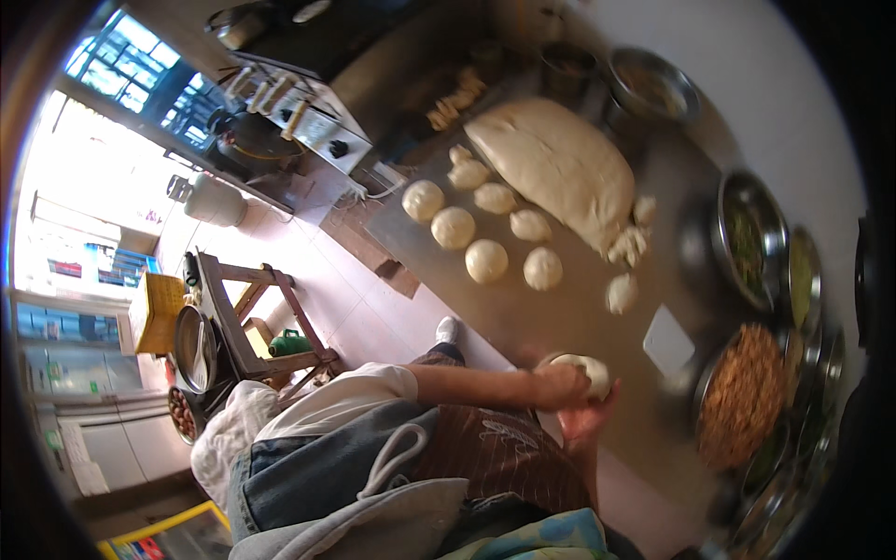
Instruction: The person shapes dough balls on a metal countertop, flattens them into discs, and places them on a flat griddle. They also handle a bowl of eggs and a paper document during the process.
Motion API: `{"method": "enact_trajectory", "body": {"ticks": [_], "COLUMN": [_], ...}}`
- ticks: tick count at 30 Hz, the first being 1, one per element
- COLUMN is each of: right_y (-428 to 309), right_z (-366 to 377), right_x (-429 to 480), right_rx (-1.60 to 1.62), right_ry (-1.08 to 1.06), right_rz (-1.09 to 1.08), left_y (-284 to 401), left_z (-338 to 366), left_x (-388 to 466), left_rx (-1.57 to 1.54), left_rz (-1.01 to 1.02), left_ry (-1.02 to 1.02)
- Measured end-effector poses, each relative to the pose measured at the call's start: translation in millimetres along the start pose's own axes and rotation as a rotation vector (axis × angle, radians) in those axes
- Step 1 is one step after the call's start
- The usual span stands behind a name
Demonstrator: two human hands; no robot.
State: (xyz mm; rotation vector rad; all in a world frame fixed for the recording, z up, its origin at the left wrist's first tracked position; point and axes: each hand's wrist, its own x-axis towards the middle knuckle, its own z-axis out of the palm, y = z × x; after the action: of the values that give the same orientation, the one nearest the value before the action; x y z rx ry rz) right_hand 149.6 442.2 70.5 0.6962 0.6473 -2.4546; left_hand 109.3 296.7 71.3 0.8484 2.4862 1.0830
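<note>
In front of my apron, a piece of pale dough (593,371) is held between my two hands just over the metal worktop (504,318). My left hand (560,387) curls over its near side. Under its right side lies my right hand (586,420), palm partly turned up. Farther along the worktop sit several round dough balls (486,261) and rougher dough lumps (530,225). Behind them a large slab of dough (560,161) spreads out, with small scraps (628,245) at its near end. A white dough scraper (668,341) lies flat to the right of my hands.
A heaped reddish-brown filling (742,399) and a metal bowl of chopped greens (745,245) stand on the right, among several other bowls. Another metal bowl (654,84) is at the back. Left are a wooden stand (245,308), a gas cylinder (215,199) and a stove (329,133).
</note>
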Motion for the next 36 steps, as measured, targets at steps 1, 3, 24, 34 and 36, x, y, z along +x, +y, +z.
{"method": "enact_trajectory", "body": {"ticks": [1, 3, 24, 34, 36], "right_y": [0, 1, 209, 64, 26], "right_z": [19, 64, 779, 678, 576], "right_x": [15, 44, 524, 435, 385], "right_rx": [0.031, 0.109, -2.529, -1.448, -1.582], "right_ry": [-0.158, -0.447, -0.719, -0.668, -0.715], "right_rz": [0.020, 0.042, -0.623, -0.610, -0.699], "left_y": [13, 11, -259, -277, -268], "left_z": [-21, -85, -492, -445, -417], "left_x": [-6, -1, -333, -284, -258], "left_rx": [-0.023, 0.087, -0.197, -0.666, -0.776], "left_rz": [-0.070, -0.118, -0.274, -0.332, -0.210], "left_ry": [-0.024, 0.042, 1.124, 0.807, 0.701]}}
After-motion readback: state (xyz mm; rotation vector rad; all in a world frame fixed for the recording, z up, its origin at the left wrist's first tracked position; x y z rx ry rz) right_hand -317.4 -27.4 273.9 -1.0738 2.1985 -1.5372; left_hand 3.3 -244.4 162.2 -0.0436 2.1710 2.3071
